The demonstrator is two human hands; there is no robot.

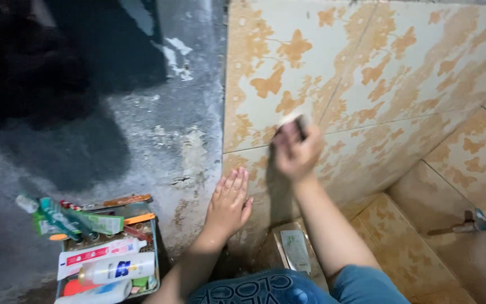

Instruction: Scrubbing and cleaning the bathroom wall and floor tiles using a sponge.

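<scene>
Small pale scrubbing pad (293, 119), blurred, against floral wall tile (367, 73)

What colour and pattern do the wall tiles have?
The tiles are cream with orange leaf-like blotches, seen best in the head view.

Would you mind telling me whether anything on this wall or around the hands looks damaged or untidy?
Yes. The grey plaster left of the patterned tiles is chipped and patchy. The basket at lower left is overfilled, tubes jutting past its rim. The left hand lies flat on the tiles; the right hand presses a pale pad, blurred.
</scene>
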